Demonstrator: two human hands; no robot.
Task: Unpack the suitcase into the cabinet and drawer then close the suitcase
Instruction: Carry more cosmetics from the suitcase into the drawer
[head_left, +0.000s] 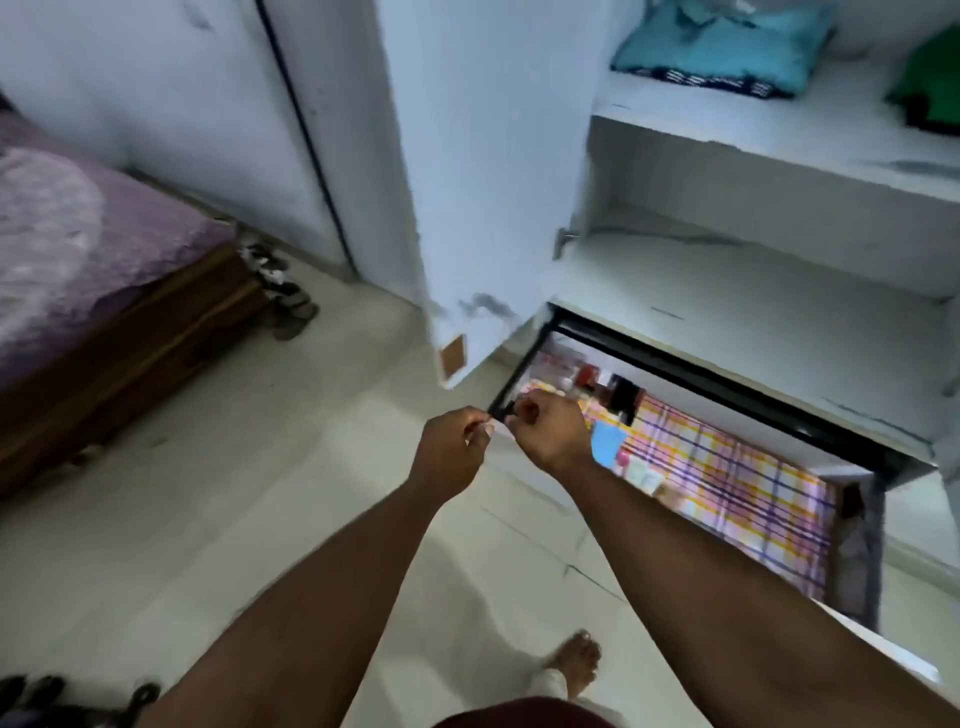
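Two of your hands meet over the open drawer (524, 358) corner, left hand (452, 447) and right hand (550, 431) both pinching a small dark blurred item (139, 411), checked cloth (727, 483) lining drawer, folded turquoise garment (727, 47) on white cabinet shelf (779, 135)

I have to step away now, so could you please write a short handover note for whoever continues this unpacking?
Left hand and right hand together pinch a small dark item, too blurred to identify, over the near corner of the open drawer.
Drawer holds a checked cloth and small items.
Cabinet open: blue garment and green garment on the upper shelf.
Suitcase out of view; closing it remains.
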